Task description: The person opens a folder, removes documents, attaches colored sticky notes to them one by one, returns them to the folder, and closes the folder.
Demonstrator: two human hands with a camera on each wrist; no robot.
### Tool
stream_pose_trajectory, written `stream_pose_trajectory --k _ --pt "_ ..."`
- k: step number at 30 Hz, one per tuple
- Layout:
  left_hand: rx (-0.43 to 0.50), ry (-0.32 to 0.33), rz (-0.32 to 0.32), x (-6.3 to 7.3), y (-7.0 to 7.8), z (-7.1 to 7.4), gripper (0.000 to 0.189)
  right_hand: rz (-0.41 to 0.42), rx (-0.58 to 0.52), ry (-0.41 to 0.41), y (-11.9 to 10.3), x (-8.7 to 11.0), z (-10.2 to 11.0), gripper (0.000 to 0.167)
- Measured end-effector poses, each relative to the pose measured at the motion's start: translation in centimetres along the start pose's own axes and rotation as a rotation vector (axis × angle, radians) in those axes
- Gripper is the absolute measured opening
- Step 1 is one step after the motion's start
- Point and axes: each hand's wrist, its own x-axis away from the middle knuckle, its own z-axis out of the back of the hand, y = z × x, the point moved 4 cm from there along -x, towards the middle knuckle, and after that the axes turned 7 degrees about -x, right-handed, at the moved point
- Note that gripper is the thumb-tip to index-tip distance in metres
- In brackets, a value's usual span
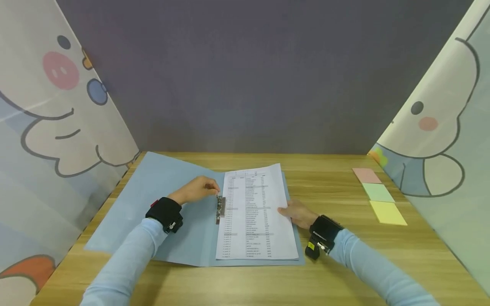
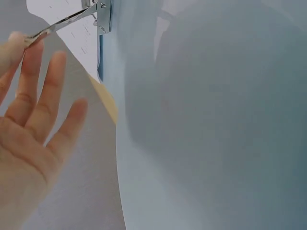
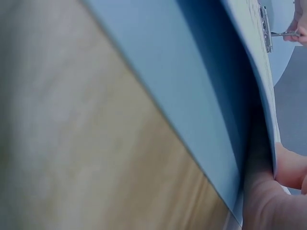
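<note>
A light blue folder [image 1: 183, 242] lies spread out on the table, with a metal lever clip [image 1: 220, 208] near its spine. Printed sheets [image 1: 254, 242] rest on its right half, their left edge at the clip. My left hand [image 1: 197, 189] pinches the raised lever [image 2: 62, 22] of the clip between thumb and index finger; the left wrist view shows its other fingers spread. At the right edge of the sheets, my right hand [image 1: 298, 213] grips the paper, thumb on top and fingers underneath. In the right wrist view that edge is lifted off the folder beneath.
Pink [image 1: 366, 175], green [image 1: 377, 192] and yellow [image 1: 388, 213] paper pads lie in a row at the table's right side. A dark panel [image 1: 252, 76] stands behind the wooden table [image 1: 229, 284], and cartoon-printed curtains [image 1: 49, 140] flank both sides.
</note>
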Motion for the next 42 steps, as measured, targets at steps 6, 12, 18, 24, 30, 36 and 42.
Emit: stream_pose_trajectory --k 6,12,18,24,30,36,42 --pt "-0.116 0.092 0.056 -1.3 -0.1 0.1 0.006 0.008 0.004 -0.019 0.1 0.1 -0.2 0.034" --pt "-0.188 0.089 0.119 -2.8 -0.8 -0.4 0.006 0.012 -0.005 -0.007 0.1 -0.2 -0.4 0.033" --pt "-0.223 0.059 0.151 -3.7 -1.2 -1.0 0.012 0.013 0.006 -0.014 0.0 -0.3 -0.5 0.034" --pt "-0.223 0.031 0.178 -4.2 -1.2 -1.4 0.012 0.010 0.002 -0.019 -0.2 0.0 -0.4 0.035" --pt "-0.219 0.028 0.208 -4.6 -1.7 -1.6 0.014 0.004 0.019 0.017 -0.5 0.1 -0.3 0.034" --pt "-0.248 0.008 0.212 -4.7 -1.3 -1.6 0.018 -0.005 0.037 0.030 -0.5 -0.1 -0.1 0.034" --pt "-0.495 -0.004 0.290 -2.2 2.4 -2.1 0.042 0.000 0.010 0.005 0.0 -0.1 0.1 0.034"
